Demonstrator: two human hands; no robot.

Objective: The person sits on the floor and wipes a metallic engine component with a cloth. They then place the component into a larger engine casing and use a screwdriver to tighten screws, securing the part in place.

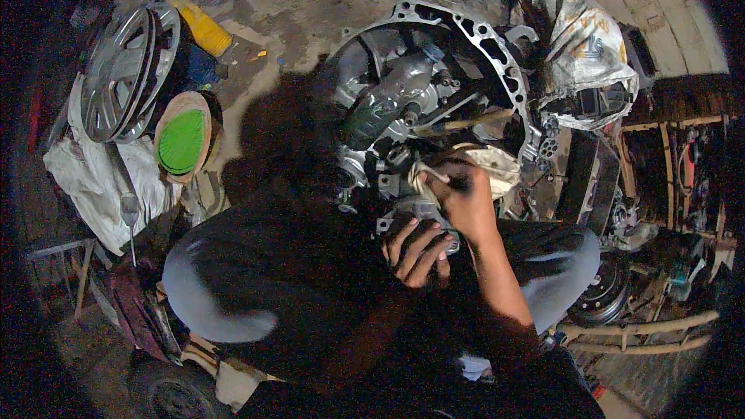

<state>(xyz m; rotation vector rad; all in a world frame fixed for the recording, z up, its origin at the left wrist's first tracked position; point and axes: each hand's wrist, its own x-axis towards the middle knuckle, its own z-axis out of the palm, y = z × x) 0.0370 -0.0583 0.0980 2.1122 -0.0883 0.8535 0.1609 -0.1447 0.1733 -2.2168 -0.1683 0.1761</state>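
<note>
My left hand (415, 252) is closed around a grey metal part (419, 208) with square lugs on its left side. It holds the part close in front of my lap, and the part's exact kind is not clear. Just above, my right hand (466, 194) grips a cream rag (498, 169) against the part's upper end; a fold of cloth sticks out past the thumb. Right behind both hands lies a big transmission bell housing (497, 54), its round flange full of bolt holes. Inside it rest a dark bottle-like shape (392, 101) and a brush-like wooden stick (466, 122).
Wheel rims (120, 74), a yellow container (202, 27) and a green-topped round basin (182, 142) stand at the left. A screwdriver (130, 217) lies over a white sack (85, 163). Another sack (582, 46) with dark parts sits at the far right, near a wooden rack (667, 174).
</note>
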